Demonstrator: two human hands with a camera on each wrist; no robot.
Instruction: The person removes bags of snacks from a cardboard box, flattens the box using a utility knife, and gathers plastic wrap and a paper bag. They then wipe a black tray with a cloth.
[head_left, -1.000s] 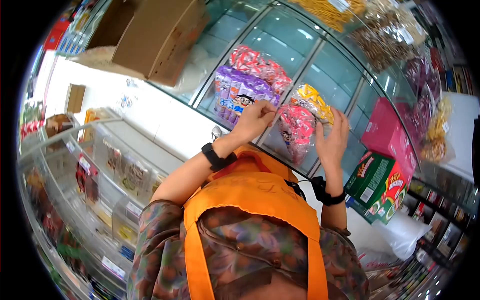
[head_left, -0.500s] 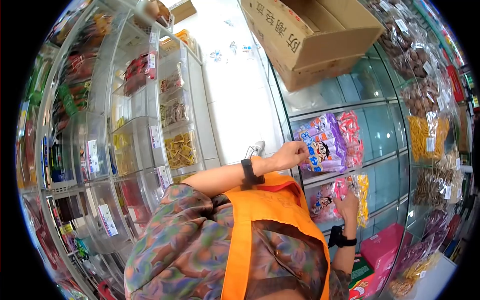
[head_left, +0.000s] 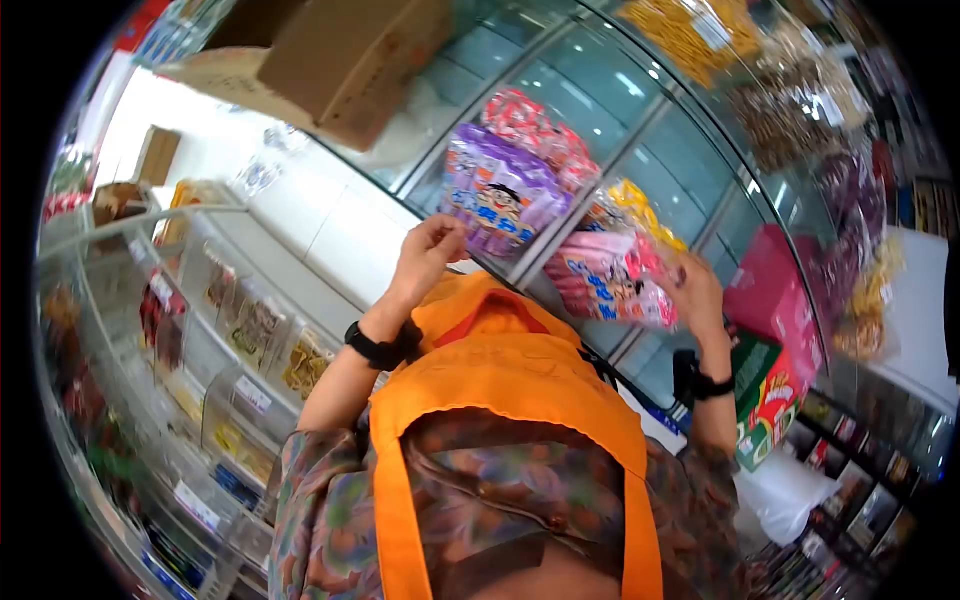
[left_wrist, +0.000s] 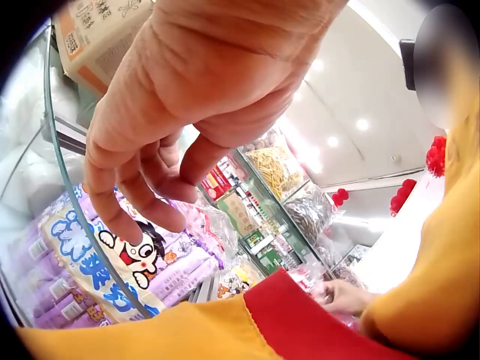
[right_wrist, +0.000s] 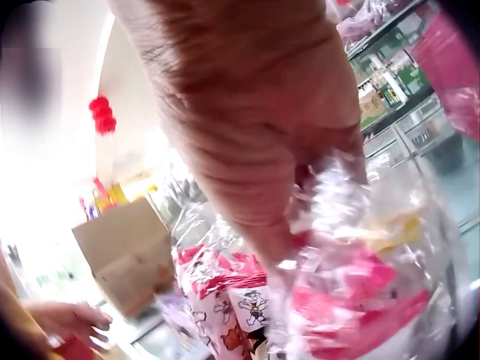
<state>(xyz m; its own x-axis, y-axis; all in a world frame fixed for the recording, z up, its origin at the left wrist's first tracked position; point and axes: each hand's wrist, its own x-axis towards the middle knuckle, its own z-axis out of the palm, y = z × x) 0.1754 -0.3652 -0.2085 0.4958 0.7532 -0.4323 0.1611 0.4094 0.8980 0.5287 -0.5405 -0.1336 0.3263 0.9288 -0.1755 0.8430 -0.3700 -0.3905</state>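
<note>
From my end, the right hand point(head_left: 698, 298) has its fingertips closed on the clear wrapping of a pink snack bag point(head_left: 605, 283); crinkled film bunches there, and the hand's back masks the exact grip. The left hand point(head_left: 425, 262) is bare of any load, fingers loosely bent, just beside a purple cartoon-face snack bag point(head_left: 495, 195).

I see the pink bag at the near side of the glass counter point(head_left: 570, 75); I cannot tell whether it rests on the glass. A metal strip point(head_left: 560, 228) runs between it and the purple bag. A yellow snack bag point(head_left: 640, 205) crowds its far side, while a red-and-pink bag point(head_left: 540, 135) lies against the purple one. Farther out, a cardboard box point(head_left: 350, 75) blocks the left stretch, and a magenta box point(head_left: 775, 275) stands beyond the right hand.
</note>
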